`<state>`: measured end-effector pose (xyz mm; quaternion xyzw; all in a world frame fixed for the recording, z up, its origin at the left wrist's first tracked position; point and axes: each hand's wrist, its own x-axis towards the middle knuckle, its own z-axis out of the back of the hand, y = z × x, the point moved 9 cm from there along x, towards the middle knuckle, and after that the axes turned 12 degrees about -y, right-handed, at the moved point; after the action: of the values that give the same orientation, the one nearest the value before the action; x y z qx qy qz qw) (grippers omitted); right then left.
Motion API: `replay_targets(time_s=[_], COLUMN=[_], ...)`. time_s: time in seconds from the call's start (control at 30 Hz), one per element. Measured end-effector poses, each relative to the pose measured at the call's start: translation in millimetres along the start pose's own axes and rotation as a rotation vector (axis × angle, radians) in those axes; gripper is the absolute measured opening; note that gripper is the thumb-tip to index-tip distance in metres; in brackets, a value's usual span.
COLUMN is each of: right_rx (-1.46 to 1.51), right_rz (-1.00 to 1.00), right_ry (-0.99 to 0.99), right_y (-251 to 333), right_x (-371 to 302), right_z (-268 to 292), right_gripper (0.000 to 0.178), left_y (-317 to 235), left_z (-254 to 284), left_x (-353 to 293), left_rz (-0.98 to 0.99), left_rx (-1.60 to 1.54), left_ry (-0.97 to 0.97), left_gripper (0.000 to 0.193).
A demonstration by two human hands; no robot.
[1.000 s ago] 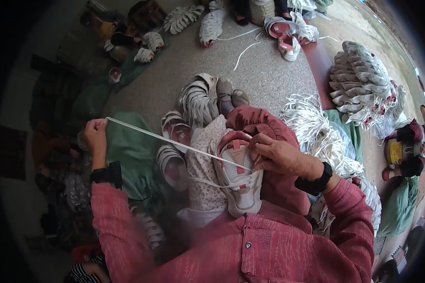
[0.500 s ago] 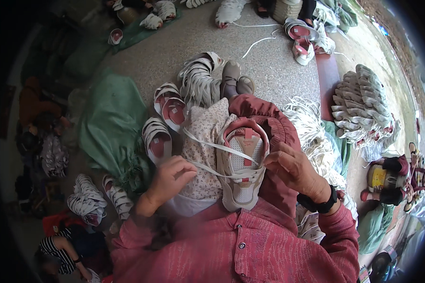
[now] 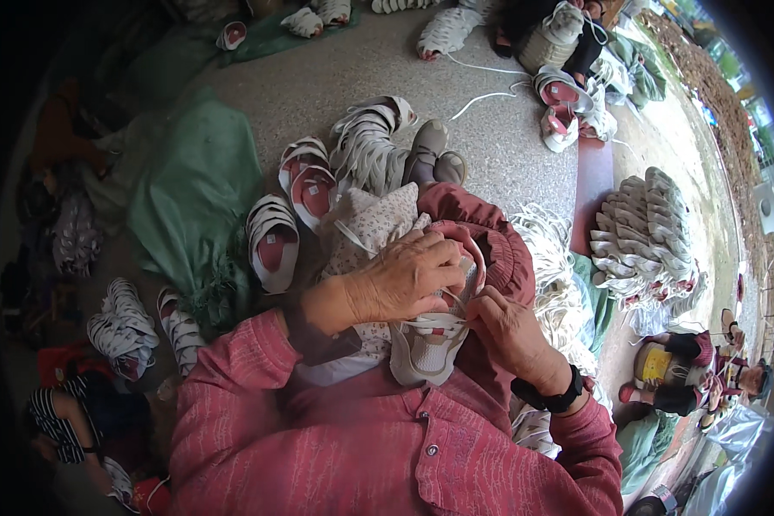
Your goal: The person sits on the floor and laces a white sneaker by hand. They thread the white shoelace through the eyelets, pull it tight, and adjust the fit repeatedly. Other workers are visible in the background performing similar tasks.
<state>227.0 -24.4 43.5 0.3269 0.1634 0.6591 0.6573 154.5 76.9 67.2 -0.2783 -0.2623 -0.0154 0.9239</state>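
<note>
A white and beige shoe (image 3: 423, 351) with a pink lining lies on my lap, its toe toward me. My left hand (image 3: 408, 279) reaches across the shoe's tongue and upper eyelets, fingers curled; what they grip is hidden beneath them. At the shoe's right side, my right hand (image 3: 509, 334) is closed in a pinch on the white shoelace (image 3: 452, 301) near the eyelets. A loose lace end (image 3: 353, 236) shows beyond my left hand, over the floral cloth (image 3: 365, 215) on my left thigh.
Open shoe uppers (image 3: 273, 245) and a curved stack of uppers (image 3: 371, 142) lie left of my feet, beside a green sack (image 3: 199, 193). A pile of white laces (image 3: 549, 258) sits to my right, near stacked shoes (image 3: 649, 232). Other people work around.
My left hand has moved right, from holding out the lace to over the shoe's tongue, and its fingers have closed. My right hand has shifted slightly left and down along the shoe.
</note>
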Motion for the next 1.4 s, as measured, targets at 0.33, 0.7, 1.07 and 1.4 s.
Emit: replay_targets(time_s=[0.33, 0.7, 1.07, 1.4], right_rx=[0.073, -0.234, -0.003, -0.120], right_rz=[0.023, 0.510, 0.404, 0.567], right_ry=[-0.089, -0.051, 0.024, 0.111], right_y=[1.1, 29.6, 33.8, 45.8], right_x=[-10.4, -0.9, 21.7, 18.8], right_z=[24.9, 20.6, 24.1, 13.3], right_gripper=[0.028, 0.027, 0.041, 0.016], left_y=[20.0, 41.2, 47.6, 55.6], left_z=[-19.7, -29.4, -34.2, -36.7], left_x=[-2.8, 9.4, 6.4, 2.2], left_rz=[0.176, 0.454, 0.474, 0.480], left_rx=[-0.132, -0.583, -0.707, -0.697], left_ry=[0.086, 0.124, 0.205, 0.182], left_gripper=[0.024, 0.019, 0.024, 0.034])
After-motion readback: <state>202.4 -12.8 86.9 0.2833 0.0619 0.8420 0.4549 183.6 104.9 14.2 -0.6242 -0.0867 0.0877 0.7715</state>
